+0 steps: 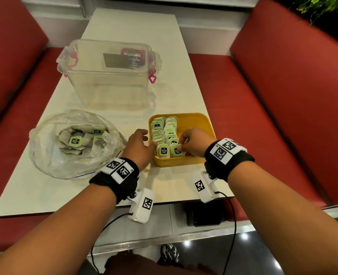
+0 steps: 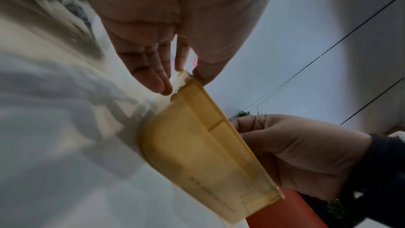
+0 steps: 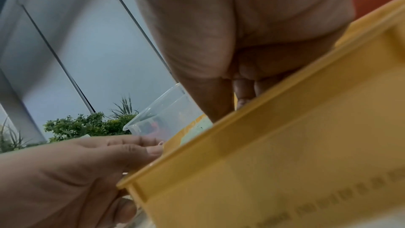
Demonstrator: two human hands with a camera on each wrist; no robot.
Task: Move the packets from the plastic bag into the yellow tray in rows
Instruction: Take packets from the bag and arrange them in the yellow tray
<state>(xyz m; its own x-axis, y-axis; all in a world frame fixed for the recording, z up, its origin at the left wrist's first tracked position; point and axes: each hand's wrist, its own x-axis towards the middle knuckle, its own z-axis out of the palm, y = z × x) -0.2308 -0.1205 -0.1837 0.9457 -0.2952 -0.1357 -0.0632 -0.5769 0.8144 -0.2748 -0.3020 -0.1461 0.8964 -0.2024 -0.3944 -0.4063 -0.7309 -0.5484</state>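
At the tray's (image 1: 199, 124) near end, my right hand (image 1: 195, 142) pinched a packet (image 1: 176, 150) upright in the second row. My left hand (image 1: 139, 145), fingers relaxed, steadied the tray's left wall. More packets lay in the bag (image 1: 45, 151), left of both hands, nearer my left.

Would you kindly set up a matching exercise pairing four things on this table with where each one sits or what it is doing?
Things:
1. plastic bag
2. clear box
3. left hand
4. right hand

Places or states:
A. pinching a packet in the tray's near end
B. at the table's far end, holding no packets
C. resting against the yellow tray's left wall
D. left of the tray, holding loose packets

Pairs: 1-D, 2-B, 3-C, 4-A
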